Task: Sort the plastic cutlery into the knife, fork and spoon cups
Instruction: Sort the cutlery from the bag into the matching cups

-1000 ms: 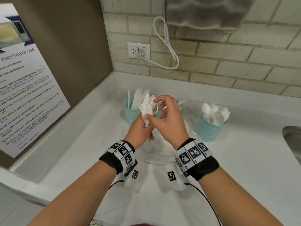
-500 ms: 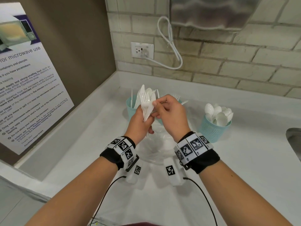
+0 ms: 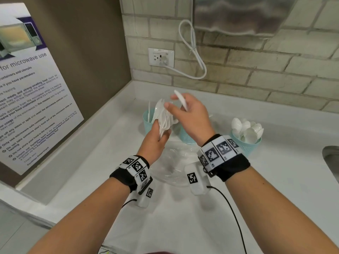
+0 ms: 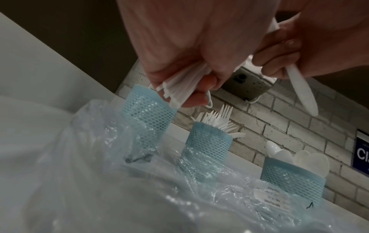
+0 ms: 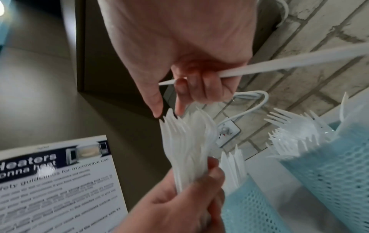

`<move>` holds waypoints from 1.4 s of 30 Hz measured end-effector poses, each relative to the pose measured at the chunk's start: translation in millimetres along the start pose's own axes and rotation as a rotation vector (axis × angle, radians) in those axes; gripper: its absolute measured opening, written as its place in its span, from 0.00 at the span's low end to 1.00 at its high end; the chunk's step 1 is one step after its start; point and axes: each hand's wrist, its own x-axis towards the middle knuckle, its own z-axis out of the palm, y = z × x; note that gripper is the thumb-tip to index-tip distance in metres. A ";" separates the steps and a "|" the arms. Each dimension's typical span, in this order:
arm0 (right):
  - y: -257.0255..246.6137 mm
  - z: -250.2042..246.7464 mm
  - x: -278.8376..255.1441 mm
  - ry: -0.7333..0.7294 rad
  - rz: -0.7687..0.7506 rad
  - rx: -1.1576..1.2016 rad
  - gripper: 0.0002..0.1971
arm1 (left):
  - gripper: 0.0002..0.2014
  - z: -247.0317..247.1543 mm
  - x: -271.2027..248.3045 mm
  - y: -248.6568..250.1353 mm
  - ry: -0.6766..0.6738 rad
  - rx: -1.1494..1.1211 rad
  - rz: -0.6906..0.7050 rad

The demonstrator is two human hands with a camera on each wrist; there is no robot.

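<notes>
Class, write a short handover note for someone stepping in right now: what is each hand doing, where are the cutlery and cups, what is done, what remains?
Left hand grips a bundle of cutlery, forks showing.
Right hand holds one knife, thumb and forefinger at the bundle's tips.
Three cups: knife cup, fork cup, spoon cup, each part-filled.
Left: drop the knife in its cup, then sort the bundle.

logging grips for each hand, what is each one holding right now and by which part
Left hand grips a bunch of plastic forks by their handles. Right hand holds one plastic knife by its handle, curled in the last fingers.
</notes>
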 end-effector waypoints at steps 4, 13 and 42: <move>-1.4 6.3 12.7 -0.089 -0.030 -0.131 0.08 | 0.19 -4.3 0.3 -2.9 -0.012 -0.003 -0.027; -61.6 -12.4 70.3 0.251 -0.289 0.087 0.09 | 0.11 -28.1 1.0 -28.6 0.128 -0.062 -0.150; 28.0 53.1 72.1 0.054 0.009 -0.173 0.23 | 0.13 -49.1 8.3 -12.3 0.120 -0.353 -0.180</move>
